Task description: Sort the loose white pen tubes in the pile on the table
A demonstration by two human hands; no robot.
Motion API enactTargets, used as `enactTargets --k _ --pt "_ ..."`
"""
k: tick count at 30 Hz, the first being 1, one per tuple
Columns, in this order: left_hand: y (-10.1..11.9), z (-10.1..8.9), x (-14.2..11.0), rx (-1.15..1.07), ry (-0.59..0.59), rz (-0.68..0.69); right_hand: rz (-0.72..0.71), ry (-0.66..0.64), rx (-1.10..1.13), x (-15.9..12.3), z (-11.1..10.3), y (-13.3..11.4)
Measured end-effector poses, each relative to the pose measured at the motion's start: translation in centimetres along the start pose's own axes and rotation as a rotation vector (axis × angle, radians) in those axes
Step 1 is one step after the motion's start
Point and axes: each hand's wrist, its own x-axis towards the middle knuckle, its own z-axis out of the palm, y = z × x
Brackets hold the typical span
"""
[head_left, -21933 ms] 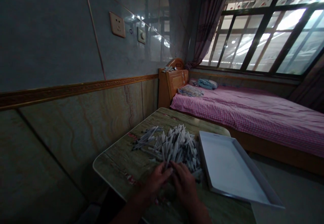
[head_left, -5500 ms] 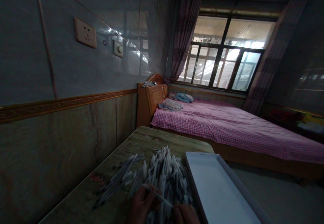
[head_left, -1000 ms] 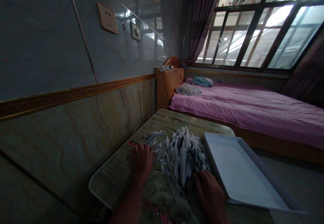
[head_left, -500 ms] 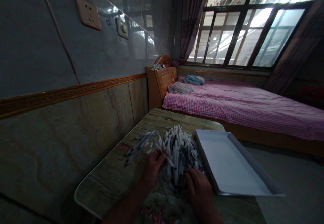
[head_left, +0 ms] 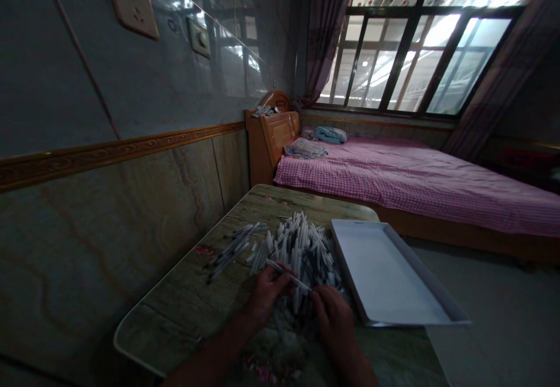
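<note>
My left hand [head_left: 266,290] pinches a pen [head_left: 298,282] with a pale, see-through barrel, held slantwise over the near side of a pile. The pen's lower right end meets the fingertips of my right hand [head_left: 336,317]. Those fingers are closed together, and whatever small thing they may hold is hidden. Beneath and beyond both hands lies the large pile of pale pen parts [head_left: 297,236], with dark pieces among them on its right side. A smaller group of pens with dark ends [head_left: 234,250] lies to the left of the pile.
A shallow white tray [head_left: 380,264] stands right of the pile, its corner jutting past the edge of the green-patterned table [head_left: 175,311]. A tiled wall [head_left: 109,218] runs along the left. Behind the table is a bed [head_left: 371,171] with a pink checked cover.
My left hand has moved from the small group at left, taken up a pen and brought it toward my right hand. Both hands now meet at the pen. The camera view has turned right.
</note>
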Motion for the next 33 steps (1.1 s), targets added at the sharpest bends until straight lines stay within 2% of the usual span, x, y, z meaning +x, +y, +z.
enactTargets --k 7,14,20,25,33 --pt "0.3 0.42 -0.16 -0.012 0.051 0.0 -0.027 0.043 0.008 -0.26 0.05 0.71" --pt "0.13 0.33 -0.12 0.013 0.037 0.005 0.025 0.01 -0.043 -0.04 -0.04 0.54" --pt "0.07 0.38 -0.24 0.038 0.063 0.003 -0.01 0.053 -0.018 0.05 -0.05 0.45" --pt "0.08 0.34 -0.26 -0.006 0.041 0.001 0.029 0.018 -0.043 0.15 -0.2 0.36" --pt "0.03 0.3 -0.17 -0.02 0.055 0.008 0.002 0.037 0.013 0.14 -0.17 0.42"
